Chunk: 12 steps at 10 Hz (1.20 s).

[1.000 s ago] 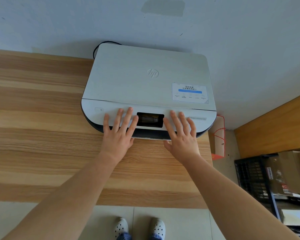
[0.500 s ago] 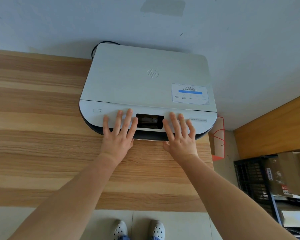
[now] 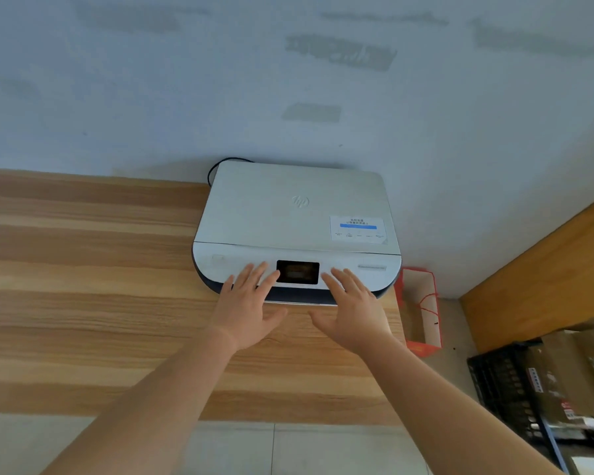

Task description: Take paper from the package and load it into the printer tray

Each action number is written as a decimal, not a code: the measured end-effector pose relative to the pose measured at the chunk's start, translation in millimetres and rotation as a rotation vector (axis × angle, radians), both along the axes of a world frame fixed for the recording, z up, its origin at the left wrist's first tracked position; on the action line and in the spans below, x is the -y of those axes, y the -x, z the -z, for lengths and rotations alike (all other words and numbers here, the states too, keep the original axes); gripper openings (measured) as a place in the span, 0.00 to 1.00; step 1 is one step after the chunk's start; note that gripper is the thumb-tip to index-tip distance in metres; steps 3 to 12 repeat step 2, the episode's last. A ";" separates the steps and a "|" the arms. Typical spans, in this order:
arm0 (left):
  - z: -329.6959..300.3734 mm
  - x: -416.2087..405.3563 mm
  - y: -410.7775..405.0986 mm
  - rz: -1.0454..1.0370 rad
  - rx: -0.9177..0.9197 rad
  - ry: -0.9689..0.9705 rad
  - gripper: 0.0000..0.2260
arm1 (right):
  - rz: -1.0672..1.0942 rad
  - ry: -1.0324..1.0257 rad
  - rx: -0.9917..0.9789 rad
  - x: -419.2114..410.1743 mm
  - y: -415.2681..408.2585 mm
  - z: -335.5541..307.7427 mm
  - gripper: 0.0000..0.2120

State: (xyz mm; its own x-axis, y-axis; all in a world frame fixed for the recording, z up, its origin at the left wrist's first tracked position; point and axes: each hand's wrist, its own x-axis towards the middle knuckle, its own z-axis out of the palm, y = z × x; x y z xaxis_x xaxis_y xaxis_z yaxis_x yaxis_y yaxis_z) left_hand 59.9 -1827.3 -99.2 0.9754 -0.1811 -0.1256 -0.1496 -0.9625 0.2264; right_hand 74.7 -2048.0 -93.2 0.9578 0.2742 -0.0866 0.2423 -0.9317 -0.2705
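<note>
A white printer with a dark base sits on the wooden table against the wall. Its lid is down and a small dark screen faces up on the front panel. My left hand lies flat with spread fingers on the panel left of the screen. My right hand lies flat the same way to the screen's right. Both hands hold nothing. No paper package and no pulled-out tray are in view.
An orange and white paper bag stands on the floor right of the table. A black crate and cardboard boxes fill the lower right. A wooden panel runs along the right. A black cable loops behind the printer.
The camera has tilted up, so the printer and hands sit lower in view. Both hands have slid back a little toward the panel's front edge, thumbs now spread over the table.
</note>
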 end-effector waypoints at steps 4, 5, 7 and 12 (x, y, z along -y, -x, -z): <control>-62.6 6.8 26.5 -0.050 0.003 0.219 0.28 | 0.022 -0.081 -0.028 9.3 21.2 -61.4 0.31; -62.6 6.8 26.5 -0.050 0.003 0.219 0.28 | 0.022 -0.081 -0.028 9.3 21.2 -61.4 0.31; -62.6 6.8 26.5 -0.050 0.003 0.219 0.28 | 0.022 -0.081 -0.028 9.3 21.2 -61.4 0.31; -62.6 6.8 26.5 -0.050 0.003 0.219 0.28 | 0.022 -0.081 -0.028 9.3 21.2 -61.4 0.31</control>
